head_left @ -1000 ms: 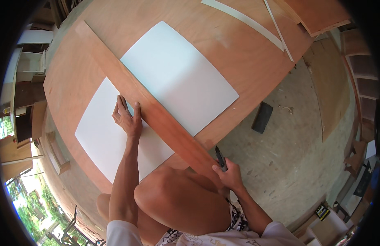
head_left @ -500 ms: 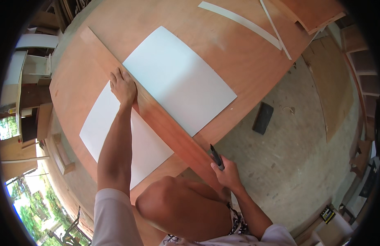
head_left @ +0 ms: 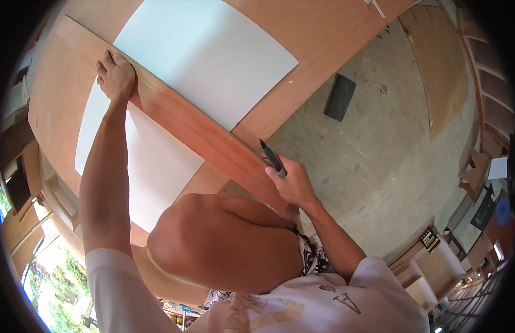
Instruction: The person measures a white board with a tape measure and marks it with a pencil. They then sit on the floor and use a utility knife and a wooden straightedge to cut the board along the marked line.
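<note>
A long reddish-brown wooden board [head_left: 180, 122] lies slantwise across a white sheet, which shows as one part [head_left: 207, 61] beyond it and another part [head_left: 152, 161] on its near side. My left hand [head_left: 117, 76] bears down on the board's upper left stretch, its fingers curled at the board's edge. In my right hand [head_left: 293, 180] is a black and grey marker [head_left: 273, 158], its dark tip pointing up and left. That hand is beside the board's lower right end, its fingers partly hidden under the marker.
Beneath the sheet is a large plywood panel [head_left: 307, 33]. On the concrete floor [head_left: 379, 166] to the right lies a dark rectangular block [head_left: 339, 97]. A brown flat panel [head_left: 435, 72] stretches along the far right. My bent knee [head_left: 180, 233] is close to the board's near side.
The whole view has shifted, so the board, sheet and both hands appear higher and farther left. My left hand stays on the board; my right hand still has the marker.
</note>
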`<state>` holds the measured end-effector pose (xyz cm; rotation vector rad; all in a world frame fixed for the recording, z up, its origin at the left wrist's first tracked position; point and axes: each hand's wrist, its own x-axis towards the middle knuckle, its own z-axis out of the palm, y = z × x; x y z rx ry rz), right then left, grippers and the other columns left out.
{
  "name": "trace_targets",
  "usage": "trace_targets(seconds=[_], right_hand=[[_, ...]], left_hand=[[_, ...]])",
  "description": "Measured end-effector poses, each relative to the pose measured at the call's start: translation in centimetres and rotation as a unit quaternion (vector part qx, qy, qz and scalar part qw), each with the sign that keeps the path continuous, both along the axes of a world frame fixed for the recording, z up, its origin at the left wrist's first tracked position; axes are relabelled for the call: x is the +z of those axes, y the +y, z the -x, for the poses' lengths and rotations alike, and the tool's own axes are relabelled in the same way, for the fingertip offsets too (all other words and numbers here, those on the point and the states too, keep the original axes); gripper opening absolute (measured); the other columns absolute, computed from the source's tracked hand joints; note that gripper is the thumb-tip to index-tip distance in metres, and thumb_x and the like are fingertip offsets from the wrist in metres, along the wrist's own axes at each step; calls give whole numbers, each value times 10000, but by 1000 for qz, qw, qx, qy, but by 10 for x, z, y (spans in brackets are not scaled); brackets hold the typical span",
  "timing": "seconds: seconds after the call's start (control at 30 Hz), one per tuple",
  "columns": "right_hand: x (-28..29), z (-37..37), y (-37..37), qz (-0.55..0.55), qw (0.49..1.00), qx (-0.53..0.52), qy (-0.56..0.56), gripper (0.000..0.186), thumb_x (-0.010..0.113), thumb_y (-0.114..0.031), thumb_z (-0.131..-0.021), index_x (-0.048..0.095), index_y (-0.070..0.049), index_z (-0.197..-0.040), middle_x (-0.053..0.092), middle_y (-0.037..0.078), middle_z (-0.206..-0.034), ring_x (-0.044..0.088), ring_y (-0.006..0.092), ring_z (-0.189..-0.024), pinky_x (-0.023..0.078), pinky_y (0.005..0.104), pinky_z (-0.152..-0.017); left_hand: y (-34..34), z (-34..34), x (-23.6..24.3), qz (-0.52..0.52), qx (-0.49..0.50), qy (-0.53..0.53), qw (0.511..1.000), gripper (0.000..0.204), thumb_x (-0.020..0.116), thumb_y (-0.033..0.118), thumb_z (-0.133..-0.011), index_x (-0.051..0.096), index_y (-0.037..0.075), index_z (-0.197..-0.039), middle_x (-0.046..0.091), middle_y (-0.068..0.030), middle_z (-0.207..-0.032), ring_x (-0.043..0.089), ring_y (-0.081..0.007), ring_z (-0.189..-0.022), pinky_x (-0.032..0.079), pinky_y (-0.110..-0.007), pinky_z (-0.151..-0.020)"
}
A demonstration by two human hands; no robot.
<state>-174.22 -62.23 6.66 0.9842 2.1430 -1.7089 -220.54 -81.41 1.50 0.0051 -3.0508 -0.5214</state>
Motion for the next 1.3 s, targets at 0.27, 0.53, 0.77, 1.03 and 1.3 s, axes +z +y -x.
trace_targets(seconds=[0.27, 0.53, 0.77, 1.03, 1.3], right_hand=[[-3, 0, -6, 6, 1000, -12, -5, 243, 712, -188, -956, 664, 26, -1062, 599, 244, -783, 570, 424, -709, 489, 454, -684], [-7, -1, -9, 11, 1000, 5, -27, 256, 699, -170, -968, 678, 20, -1138, 680, 245, -914, 656, 387, -824, 517, 438, -755], [-7, 4, -12, -2, 1000, 6, -30, 249, 693, -169, -972, 674, 18, -1135, 690, 251, -923, 665, 425, -865, 522, 453, -768], [-1, 9, -26, -56, 998, -15, -28, 260, 719, -240, -946, 671, 3, -1021, 670, 273, -849, 648, 504, -832, 516, 513, -717], [19, 6, -18, -22, 996, -23, -80, 318, 741, -298, -959, 737, -20, -1113, 726, 258, -919, 719, 456, -901, 560, 470, -760]], left_hand=[[4, -4, -1, -17, 2, -21, 1000, 680, 260, 510, -1082, 284, 203, -1688, 132, -166, -1771, 154, -415, -1610, 161, -524, -1309], [1, -2, -4, -12, -6, -20, 1000, 682, 260, 508, -1084, 282, 194, -1689, 117, -169, -1773, 147, -417, -1611, 155, -509, -1313], [0, 0, -2, -18, -13, -14, 1000, 681, 270, 505, -1087, 288, 182, -1686, 110, -175, -1772, 155, -431, -1605, 164, -513, -1309], [-19, 12, 0, 4, -16, 36, 999, 690, 372, 532, -1085, 361, 121, -1639, 229, -258, -1723, 297, -498, -1528, 235, -551, -1278], [9, -15, 43, -24, -1, -33, 999, 1040, 696, 578, -857, 266, 95, -1672, 139, -240, -1735, 174, -488, -1569, 261, -570, -1264]])
